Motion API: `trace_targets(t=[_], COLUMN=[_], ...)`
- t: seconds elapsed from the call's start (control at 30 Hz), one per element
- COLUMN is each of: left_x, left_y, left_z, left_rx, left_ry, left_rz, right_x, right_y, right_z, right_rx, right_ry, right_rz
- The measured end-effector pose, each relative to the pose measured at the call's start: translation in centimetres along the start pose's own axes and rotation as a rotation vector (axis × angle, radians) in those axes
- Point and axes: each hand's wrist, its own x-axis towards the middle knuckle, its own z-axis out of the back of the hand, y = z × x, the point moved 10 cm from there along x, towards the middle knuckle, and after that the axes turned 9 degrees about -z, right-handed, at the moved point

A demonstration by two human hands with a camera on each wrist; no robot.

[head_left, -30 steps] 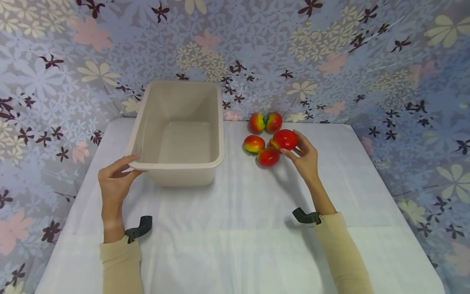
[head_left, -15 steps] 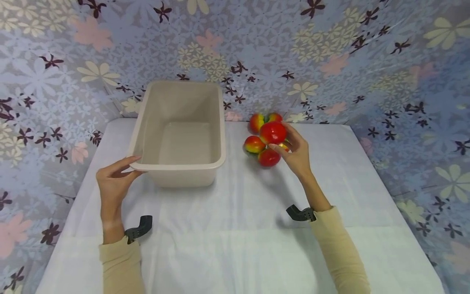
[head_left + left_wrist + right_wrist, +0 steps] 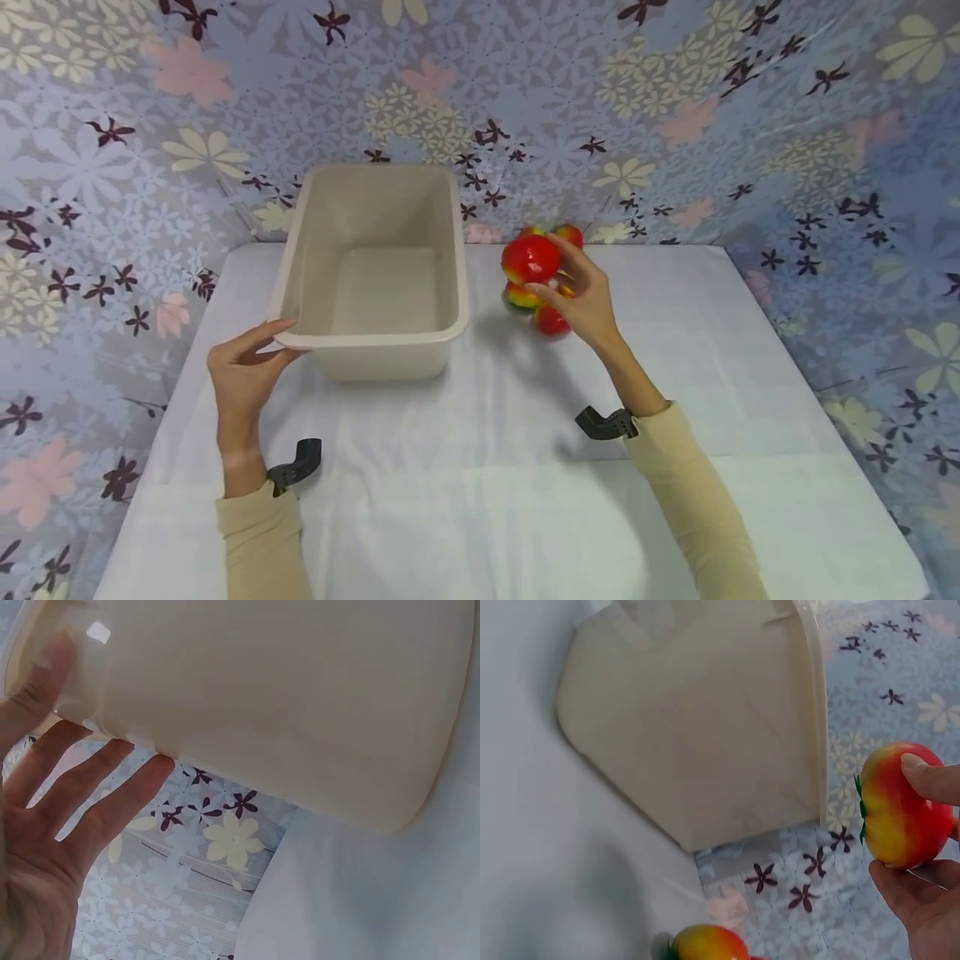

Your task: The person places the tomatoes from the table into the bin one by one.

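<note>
A deep beige plastic tub (image 3: 375,358) stands on the cloth-covered table, left of the middle. My left hand (image 3: 251,367) grips its near left corner by the rim; in the left wrist view the thumb (image 3: 49,675) and fingers lie on opposite sides of that rim. My right hand (image 3: 581,300) holds up a shiny red-and-yellow fruit, tomato-like (image 3: 531,259), between thumb and fingers. Its green calyx and yellow end face the tub in the right wrist view (image 3: 904,802). Several similar fruits, one of them red (image 3: 552,321), lie below and behind, partly hidden.
White cloth covers the table (image 3: 480,500). Flowered sheeting (image 3: 540,100) rises behind the tub and fruits and at both sides. Black camera mounts (image 3: 296,467) sit on both wrists. Another fruit (image 3: 709,943) shows at the bottom of the right wrist view.
My right hand has carried the fruit leftward and upward, away from the others and nearer the tub. The left hand keeps its grip on the tub's rim.
</note>
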Motion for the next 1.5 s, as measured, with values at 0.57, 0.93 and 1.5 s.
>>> trace_targets(t=[0.57,0.93,1.5], left_x=[0.3,0.1,0.4], left_y=[-0.3,-0.7,-0.1], left_z=[-0.6,-1.5,-1.4], left_rx=[-0.096,-0.012,0.046], left_ry=[0.041,0.13,0.11], left_rz=[0.014,0.021,-0.011], right_x=[1.8,1.3,1.9], right_y=[2.9,3.8,6.1], right_z=[-3.7,-5.2,-7.4], right_rx=[-0.004,0.008,0.004], right_ry=[0.065,0.104,0.171], right_rz=[0.07,0.043,0.018])
